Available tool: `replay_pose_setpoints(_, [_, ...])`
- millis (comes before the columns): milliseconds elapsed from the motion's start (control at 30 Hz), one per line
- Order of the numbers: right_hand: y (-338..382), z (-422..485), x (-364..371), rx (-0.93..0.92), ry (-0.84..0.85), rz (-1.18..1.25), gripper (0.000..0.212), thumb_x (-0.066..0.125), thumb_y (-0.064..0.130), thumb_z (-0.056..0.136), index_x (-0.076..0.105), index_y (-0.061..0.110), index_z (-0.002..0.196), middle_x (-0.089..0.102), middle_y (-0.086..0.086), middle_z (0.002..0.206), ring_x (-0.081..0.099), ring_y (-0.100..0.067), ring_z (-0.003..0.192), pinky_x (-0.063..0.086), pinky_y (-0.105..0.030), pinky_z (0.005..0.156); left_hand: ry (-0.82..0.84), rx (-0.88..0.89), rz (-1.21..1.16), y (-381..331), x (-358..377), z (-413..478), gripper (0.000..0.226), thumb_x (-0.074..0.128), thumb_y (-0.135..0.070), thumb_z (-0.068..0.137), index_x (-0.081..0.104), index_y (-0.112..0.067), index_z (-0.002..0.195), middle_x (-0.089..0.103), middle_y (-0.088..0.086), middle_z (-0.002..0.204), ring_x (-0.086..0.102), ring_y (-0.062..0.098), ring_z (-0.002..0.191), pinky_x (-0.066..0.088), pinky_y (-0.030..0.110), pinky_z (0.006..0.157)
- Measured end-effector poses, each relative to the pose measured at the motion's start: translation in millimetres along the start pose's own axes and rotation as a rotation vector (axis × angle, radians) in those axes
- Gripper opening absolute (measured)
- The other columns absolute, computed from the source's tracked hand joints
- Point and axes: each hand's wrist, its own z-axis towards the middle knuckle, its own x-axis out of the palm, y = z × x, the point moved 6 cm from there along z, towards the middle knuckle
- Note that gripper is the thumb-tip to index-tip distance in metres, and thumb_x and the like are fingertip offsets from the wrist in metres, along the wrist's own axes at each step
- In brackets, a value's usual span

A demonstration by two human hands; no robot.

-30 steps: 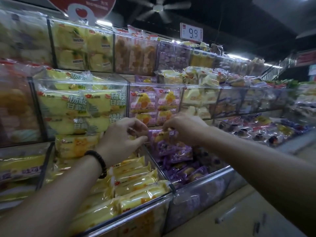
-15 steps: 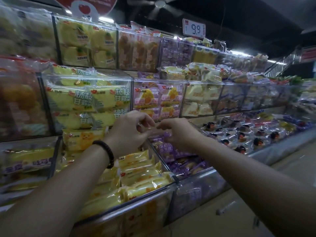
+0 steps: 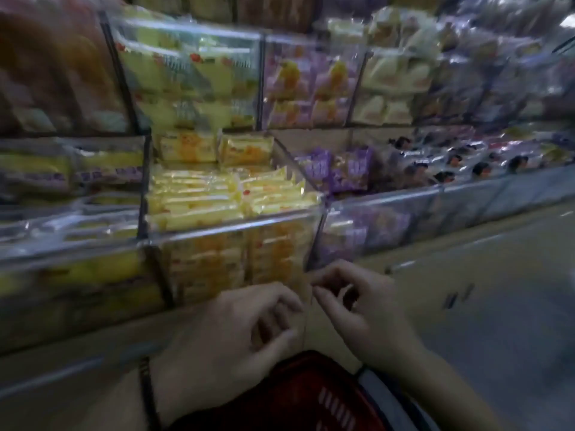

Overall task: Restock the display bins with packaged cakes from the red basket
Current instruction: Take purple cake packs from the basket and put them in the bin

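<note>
My left hand [image 3: 242, 331] and my right hand [image 3: 357, 309] hang side by side in front of the shelf base, below the lowest bins. Their fingers are loosely curled and I see nothing in them, though the view is blurred. Right under them is the red basket [image 3: 314, 396]; only its rim and slotted side show, and its contents are hidden. Above, purple packaged cakes [image 3: 339, 169] lie in a clear bin [image 3: 382, 197]. To its left, a bin [image 3: 233, 225] is packed with yellow packaged cakes [image 3: 199, 197].
More clear bins of yellow, pink and pale packs [image 3: 193, 73] fill the upper tier. Dark-topped packs [image 3: 451, 169] run along the lower row to the right. The beige shelf base [image 3: 93, 343] is under the bins, and the grey aisle floor [image 3: 497, 275] is at right.
Both hands have come down from the purple cake bin to just above the red basket. My head has tilted down, so the basket is now in view.
</note>
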Motion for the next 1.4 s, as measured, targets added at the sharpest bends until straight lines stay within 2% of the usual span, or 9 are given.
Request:
replay_pose_setpoints(167, [-49.5, -65.9, 110.7, 0.283, 0.634, -0.109, 0.015, 0.067, 0.033, 0.095, 0.076, 0.028, 0.105, 0.073, 0.011, 0.096, 0.064, -0.004, 0.085, 0.050, -0.024, 0.073, 0.350, -0.388, 0.016, 86.8, 76.7, -95.4, 0.011, 0.065, -0.041, 0.099, 0.060, -0.042, 0.108, 0.065, -0.024, 0.095, 0.062, -0.004, 0.088, 0.052, 0.023, 0.078])
replay_pose_setpoints(367, [-83.0, -180.1, 213.2, 0.348, 1.087, -0.236, 0.035, 0.060, 0.040, 0.085, 0.073, 0.024, 0.114, 0.074, -0.009, 0.120, 0.068, -0.032, 0.112, 0.052, -0.032, 0.087, 0.748, -0.468, 0.320, 147.3, 166.0, -187.9, 0.026, 0.059, -0.043, 0.097, 0.059, -0.039, 0.122, 0.063, -0.011, 0.119, 0.062, 0.016, 0.114, 0.053, 0.035, 0.088])
replay_pose_setpoints(567, [-99.3, -227.8, 255.8, 0.359, 1.419, -0.350, 0.043, 0.078, 0.041, 0.072, 0.070, 0.031, 0.113, 0.079, 0.001, 0.103, 0.078, -0.021, 0.089, 0.063, -0.031, 0.069, 1.094, -0.608, 0.141, 163.2, 202.6, -244.3, 0.050, 0.061, -0.067, 0.085, 0.059, -0.044, 0.130, 0.072, -0.008, 0.126, 0.070, 0.018, 0.116, 0.056, 0.031, 0.092])
replay_pose_setpoints(700, [-93.0, -268.9, 259.1, 0.452, 1.512, -0.325, 0.056, 0.088, 0.036, 0.081, 0.064, 0.015, 0.127, 0.075, -0.012, 0.108, 0.062, 0.004, 0.043, 0.052, -0.020, 0.040, 1.111, -0.649, 0.099, 163.5, 216.8, -254.7, 0.069, 0.084, -0.050, 0.079, 0.059, -0.029, 0.139, 0.066, -0.002, 0.136, 0.064, 0.019, 0.123, 0.050, 0.027, 0.097])
replay_pose_setpoints(800, [-92.3, -305.0, 263.7, 0.377, 1.557, -0.375, 0.068, 0.072, 0.048, 0.093, 0.054, 0.010, 0.146, 0.063, -0.015, 0.143, 0.068, -0.023, 0.121, 0.055, -0.034, 0.099, 1.089, -0.666, 0.073, 163.3, 223.7, -254.9, 0.076, 0.091, -0.040, 0.076, 0.058, -0.015, 0.140, 0.059, 0.006, 0.145, 0.057, 0.025, 0.132, 0.043, 0.026, 0.102])
replay_pose_setpoints(900, [-94.3, -307.6, 259.4, 0.412, 1.536, -0.337, 0.084, 0.071, 0.058, 0.091, 0.043, 0.011, 0.155, 0.053, -0.014, 0.155, 0.053, -0.035, 0.139, 0.042, -0.036, 0.114, 1.085, -0.670, 0.076, 165.0, 221.3, -255.9, 0.096, 0.094, -0.041, 0.072, 0.046, -0.021, 0.153, 0.051, 0.005, 0.150, 0.046, 0.027, 0.140, 0.035, 0.026, 0.109])
replay_pose_setpoints(1133, [-111.2, -273.6, 252.4, 0.874, 1.354, -0.082, 0.027, 0.071, 0.037, 0.087, 0.073, 0.010, 0.088, 0.071, -0.003, 0.068, 0.070, -0.025, 0.058, 0.051, -0.028, 0.051, 1.013, -0.746, 0.249, 186.0, 226.3, -278.1, 0.093, 0.081, -0.047, 0.081, 0.035, -0.025, 0.158, 0.046, 0.009, 0.154, 0.046, 0.033, 0.143, 0.038, 0.036, 0.117])
replay_pose_setpoints(1300, [-114.9, -260.7, 245.7, 1.119, 1.080, 0.247, 0.028, 0.070, 0.045, 0.085, 0.071, 0.017, 0.080, 0.068, 0.000, 0.072, 0.062, -0.020, 0.065, 0.047, -0.029, 0.064, 1.038, -0.770, 0.247, 178.2, 237.0, -271.8, 0.087, 0.076, -0.037, 0.090, 0.031, -0.015, 0.161, 0.049, 0.012, 0.155, 0.049, 0.032, 0.142, 0.039, 0.033, 0.111])
replay_pose_setpoints(1400, [-117.3, -260.4, 239.9, 1.265, 1.018, 0.510, 0.017, 0.065, 0.027, 0.095, 0.073, 0.015, 0.088, 0.073, -0.006, 0.078, 0.068, -0.023, 0.070, 0.054, -0.036, 0.071, 1.075, -0.771, 0.218, 185.2, 248.4, -274.1, 0.090, 0.087, -0.033, 0.079, 0.041, -0.027, 0.156, 0.057, 0.005, 0.147, 0.058, 0.029, 0.136, 0.047, 0.035, 0.110])
